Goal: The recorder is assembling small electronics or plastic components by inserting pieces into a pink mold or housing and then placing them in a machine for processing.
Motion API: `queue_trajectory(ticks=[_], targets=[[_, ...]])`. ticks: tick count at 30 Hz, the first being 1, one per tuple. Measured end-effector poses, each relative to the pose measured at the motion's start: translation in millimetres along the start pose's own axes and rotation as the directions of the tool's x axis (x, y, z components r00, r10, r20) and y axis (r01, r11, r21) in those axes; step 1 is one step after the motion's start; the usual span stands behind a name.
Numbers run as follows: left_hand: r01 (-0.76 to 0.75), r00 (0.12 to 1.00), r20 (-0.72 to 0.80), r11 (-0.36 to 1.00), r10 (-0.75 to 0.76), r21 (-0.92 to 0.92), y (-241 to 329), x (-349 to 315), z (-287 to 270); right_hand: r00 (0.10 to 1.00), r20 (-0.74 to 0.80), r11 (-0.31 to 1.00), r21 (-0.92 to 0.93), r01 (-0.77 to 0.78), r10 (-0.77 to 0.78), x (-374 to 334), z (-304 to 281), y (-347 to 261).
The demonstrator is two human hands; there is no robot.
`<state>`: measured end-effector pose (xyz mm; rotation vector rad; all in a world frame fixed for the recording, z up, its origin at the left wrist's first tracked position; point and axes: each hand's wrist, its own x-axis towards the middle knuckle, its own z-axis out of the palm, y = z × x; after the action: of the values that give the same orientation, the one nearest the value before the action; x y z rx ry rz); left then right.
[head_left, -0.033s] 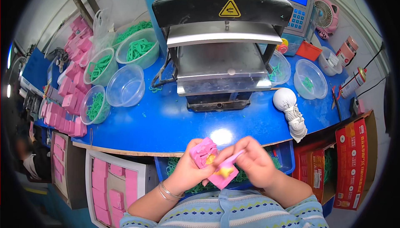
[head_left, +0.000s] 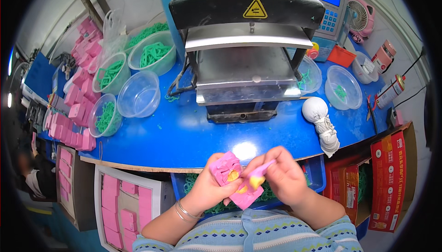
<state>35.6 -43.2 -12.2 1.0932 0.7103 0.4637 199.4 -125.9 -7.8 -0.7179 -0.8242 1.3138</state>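
Observation:
Above the table's front edge, my left hand (head_left: 212, 186) is closed around a pink, rubbery-looking block (head_left: 225, 165). Its upper part is creased and has a yellow patch; a flat pink flap (head_left: 247, 199) reaches down toward my shirt. Between the fingers and thumb of my right hand (head_left: 283, 178) is a thin pink piece (head_left: 263, 169) with a yellow lump (head_left: 257, 181) at its lower end. This piece hangs just over the flap, and I cannot tell whether they are still joined. Behind both hands lies a blue tray (head_left: 317, 178) of green rubbery strips (head_left: 189, 184).
A press (head_left: 246, 68) stands mid-table. Clear tubs (head_left: 139, 94), several with green strips, are at left beside stacked pink blocks (head_left: 76, 111). A white cloth bundle (head_left: 322, 125) lies at right. Boxes (head_left: 161, 201) flank me; a person (head_left: 39, 173) sits far left.
My right hand has moved slightly up and to the right with the pink piece, lifting its yellow lump off the flap and uncovering more yellow there. My left hand has stayed put.

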Motion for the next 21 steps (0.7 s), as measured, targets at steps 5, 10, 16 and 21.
queue_trajectory(ticks=[5, 10, 16, 21], targets=[[-0.139, 0.988, 0.066, 0.990, 0.139, -0.003, -3.8, 1.3, -1.3, 0.998, -0.062, 1.000, 0.006, 0.010, -0.010, 1.6, -2.7, 0.3], [-0.251, 0.968, 0.014, 0.967, 0.251, 0.031, -8.7, 1.0, -1.7, 0.993, -0.114, 1.000, 0.015, -0.017, 0.019, 0.7, -3.9, -0.8], [-0.387, 0.921, 0.039, 0.897, 0.388, 0.214, -10.2, 0.4, -4.3, 0.991, -0.133, 0.999, 0.026, -0.018, 0.021, 0.3, -4.1, 0.2], [-0.339, 0.939, 0.029, 0.913, 0.342, 0.226, -9.8, -2.7, -5.2, 0.991, -0.135, 1.000, 0.027, -0.014, 0.018, -0.6, -5.8, 2.4]])
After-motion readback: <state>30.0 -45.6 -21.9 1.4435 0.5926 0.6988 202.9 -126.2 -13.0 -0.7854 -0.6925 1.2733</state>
